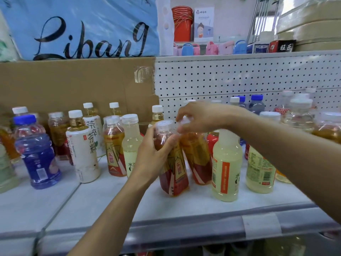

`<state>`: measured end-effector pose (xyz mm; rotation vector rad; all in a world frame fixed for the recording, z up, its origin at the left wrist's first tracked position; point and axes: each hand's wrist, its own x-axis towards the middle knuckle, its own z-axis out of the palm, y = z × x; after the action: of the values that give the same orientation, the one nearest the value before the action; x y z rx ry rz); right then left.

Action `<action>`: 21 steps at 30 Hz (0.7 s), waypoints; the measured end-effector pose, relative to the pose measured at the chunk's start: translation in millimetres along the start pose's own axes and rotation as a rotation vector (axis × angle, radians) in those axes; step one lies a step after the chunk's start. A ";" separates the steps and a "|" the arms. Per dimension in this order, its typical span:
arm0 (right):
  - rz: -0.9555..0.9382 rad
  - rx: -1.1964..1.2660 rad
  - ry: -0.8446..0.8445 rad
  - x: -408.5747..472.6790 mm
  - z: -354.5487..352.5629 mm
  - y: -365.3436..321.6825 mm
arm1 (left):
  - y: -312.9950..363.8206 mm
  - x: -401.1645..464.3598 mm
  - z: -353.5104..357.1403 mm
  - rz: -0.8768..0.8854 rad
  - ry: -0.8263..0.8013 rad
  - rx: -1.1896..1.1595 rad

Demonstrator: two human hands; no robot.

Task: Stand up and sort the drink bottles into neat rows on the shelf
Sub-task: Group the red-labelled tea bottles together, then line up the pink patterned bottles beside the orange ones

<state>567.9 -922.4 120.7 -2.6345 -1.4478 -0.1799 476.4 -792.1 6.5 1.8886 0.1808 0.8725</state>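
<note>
1. Gripping two amber bottles at once, the person is working at the middle of the shelf point(103, 198). The left hand point(153, 154) is wrapping its fingers round the neck of the near bottle point(174, 174), which is leaning left with its base on the shelf.
2. The right hand point(199, 117) is pinching at the cap of the far bottle point(198, 159), just behind and touching the first. That cap is blurring, so I cannot tell whether the fingers are clamping it or only resting on it.
3. To do this step well, the left hand is probably needing to tip its bottle upright before sliding it, since a leaning base is likely to catch.
4. A lower grip on the far bottle is looking safer than the cap alone, because a full bottle may be swinging from the top.
5. A third amber bottle point(114, 145) is standing to the left beside a pale one point(132, 141), so the pair is best heading there to form a row.
6. The pale bottle at right point(227, 169) is standing near the right forearm, and a careless sweep is risking a knock.
</note>
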 end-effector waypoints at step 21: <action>0.258 -0.364 0.217 -38.1 25.1 42.5 | -13.1 -5.7 16.9 -0.013 -0.002 0.012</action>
<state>584.6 -972.3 87.3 -2.9337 -1.0792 -0.7385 486.3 -800.9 -11.2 1.8972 0.1978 0.8624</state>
